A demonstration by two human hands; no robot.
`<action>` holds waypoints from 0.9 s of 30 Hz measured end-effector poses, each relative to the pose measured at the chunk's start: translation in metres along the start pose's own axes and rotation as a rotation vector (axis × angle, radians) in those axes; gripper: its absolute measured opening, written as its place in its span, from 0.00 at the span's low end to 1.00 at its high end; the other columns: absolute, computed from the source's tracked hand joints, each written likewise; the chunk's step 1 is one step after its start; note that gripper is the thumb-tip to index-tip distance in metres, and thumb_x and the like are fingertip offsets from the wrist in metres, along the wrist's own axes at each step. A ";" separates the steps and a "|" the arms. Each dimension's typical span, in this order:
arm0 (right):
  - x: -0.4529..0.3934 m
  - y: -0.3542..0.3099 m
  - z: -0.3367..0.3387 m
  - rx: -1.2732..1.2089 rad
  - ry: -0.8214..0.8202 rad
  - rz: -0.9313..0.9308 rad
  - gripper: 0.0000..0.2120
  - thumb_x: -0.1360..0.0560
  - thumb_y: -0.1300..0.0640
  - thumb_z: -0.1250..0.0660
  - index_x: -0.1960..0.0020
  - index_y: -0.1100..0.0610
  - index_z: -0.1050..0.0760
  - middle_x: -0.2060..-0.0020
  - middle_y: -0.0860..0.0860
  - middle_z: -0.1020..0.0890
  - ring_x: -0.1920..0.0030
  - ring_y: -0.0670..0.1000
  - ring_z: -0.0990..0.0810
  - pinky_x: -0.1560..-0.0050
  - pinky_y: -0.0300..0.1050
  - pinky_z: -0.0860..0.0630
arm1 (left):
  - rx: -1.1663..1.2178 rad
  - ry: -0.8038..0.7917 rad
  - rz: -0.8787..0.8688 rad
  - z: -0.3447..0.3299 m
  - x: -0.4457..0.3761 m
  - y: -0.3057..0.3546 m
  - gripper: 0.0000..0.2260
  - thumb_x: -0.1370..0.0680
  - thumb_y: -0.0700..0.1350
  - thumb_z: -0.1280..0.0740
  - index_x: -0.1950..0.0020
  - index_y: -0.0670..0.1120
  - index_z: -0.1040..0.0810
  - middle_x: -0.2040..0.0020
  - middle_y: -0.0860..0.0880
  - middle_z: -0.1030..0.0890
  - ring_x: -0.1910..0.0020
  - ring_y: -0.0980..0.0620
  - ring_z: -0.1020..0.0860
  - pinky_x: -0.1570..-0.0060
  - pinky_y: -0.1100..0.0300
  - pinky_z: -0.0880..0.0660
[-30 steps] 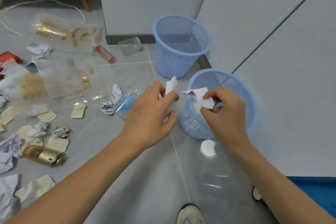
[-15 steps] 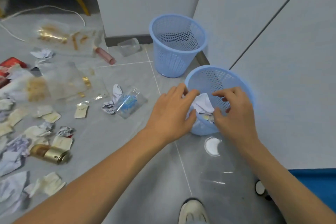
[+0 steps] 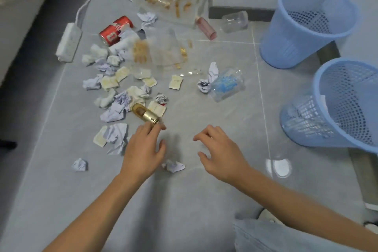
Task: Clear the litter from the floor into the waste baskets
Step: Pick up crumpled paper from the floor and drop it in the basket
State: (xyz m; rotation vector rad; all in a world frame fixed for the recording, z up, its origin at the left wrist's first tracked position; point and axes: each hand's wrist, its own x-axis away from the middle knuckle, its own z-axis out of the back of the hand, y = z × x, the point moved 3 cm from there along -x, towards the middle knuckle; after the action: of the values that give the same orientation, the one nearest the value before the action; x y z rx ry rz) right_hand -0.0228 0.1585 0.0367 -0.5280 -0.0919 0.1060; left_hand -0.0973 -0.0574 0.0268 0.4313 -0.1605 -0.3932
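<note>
Two blue mesh waste baskets stand at the right: the near basket [image 3: 319,92] has paper in it, the far basket [image 3: 286,16] looks empty. Litter covers the grey floor: crumpled paper [image 3: 114,112], a gold can [image 3: 146,115], a red can [image 3: 114,29], clear wrappers [image 3: 163,51], a blue-printed plastic packet [image 3: 227,85]. My left hand [image 3: 143,149] hovers with relaxed fingers just below the gold can, fingertips near its end. My right hand [image 3: 221,153] is empty, its fingers loosely curled. A small paper ball [image 3: 173,165] lies between them.
A white power strip [image 3: 68,42] with its cable lies at the left. A pink tube [image 3: 206,28] and a clear cup [image 3: 235,21] lie by the white cabinet base. Another paper ball [image 3: 80,164] sits at the lower left. My knee shows at the bottom right.
Both hands dropped their paper into the near basket and swung left, empty, over the litter. The view turned left with them.
</note>
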 end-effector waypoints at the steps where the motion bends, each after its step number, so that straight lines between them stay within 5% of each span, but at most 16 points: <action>1: -0.003 -0.008 -0.015 0.015 -0.055 0.030 0.17 0.27 0.55 0.29 0.39 0.50 0.24 0.45 0.46 0.26 0.44 0.51 0.26 0.62 0.42 0.29 | -0.008 -0.004 0.044 -0.001 0.008 -0.017 0.16 0.24 0.44 0.31 0.36 0.50 0.24 0.46 0.51 0.25 0.47 0.45 0.23 0.57 0.50 0.24; 5: -0.011 -0.035 -0.064 0.054 -0.254 0.159 0.18 0.27 0.53 0.29 0.38 0.47 0.26 0.42 0.47 0.27 0.43 0.52 0.26 0.59 0.39 0.36 | -0.044 -0.023 0.137 -0.008 0.036 -0.062 0.20 0.24 0.44 0.30 0.32 0.51 0.25 0.43 0.49 0.26 0.45 0.44 0.25 0.57 0.51 0.24; 10: -0.017 -0.050 -0.104 0.213 -0.441 0.270 0.26 0.32 0.53 0.22 0.37 0.48 0.26 0.41 0.52 0.26 0.45 0.55 0.24 0.59 0.43 0.28 | -0.065 -0.020 0.131 -0.022 0.041 -0.076 0.25 0.24 0.48 0.29 0.27 0.55 0.29 0.33 0.46 0.30 0.38 0.44 0.28 0.50 0.50 0.23; 14: -0.025 -0.047 -0.127 0.292 -0.423 0.284 0.22 0.38 0.66 0.23 0.50 0.50 0.24 0.48 0.50 0.27 0.52 0.54 0.25 0.66 0.41 0.39 | -0.122 -0.112 0.127 -0.043 0.033 -0.077 0.24 0.23 0.54 0.31 0.27 0.59 0.31 0.31 0.48 0.32 0.35 0.45 0.30 0.48 0.50 0.23; 19: -0.032 -0.035 -0.127 0.147 -0.369 0.265 0.11 0.27 0.65 0.30 0.48 0.54 0.25 0.45 0.52 0.28 0.47 0.56 0.26 0.61 0.49 0.24 | -0.133 -0.122 0.169 -0.055 0.015 -0.075 0.12 0.20 0.48 0.32 0.37 0.53 0.27 0.40 0.49 0.30 0.46 0.46 0.28 0.56 0.49 0.22; 27: -0.042 -0.016 -0.087 -0.015 -0.191 0.166 0.11 0.26 0.61 0.28 0.44 0.53 0.22 0.45 0.51 0.27 0.47 0.54 0.26 0.51 0.47 0.23 | -0.034 -0.055 0.063 -0.037 0.007 -0.053 0.05 0.24 0.41 0.31 0.52 0.48 0.26 0.52 0.52 0.29 0.57 0.49 0.29 0.66 0.55 0.31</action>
State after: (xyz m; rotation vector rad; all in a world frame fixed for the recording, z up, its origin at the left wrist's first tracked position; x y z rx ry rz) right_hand -0.0537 0.0965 -0.0323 -0.5395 -0.2355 0.3176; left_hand -0.1000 -0.0909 -0.0289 0.3812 -0.2197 -0.3451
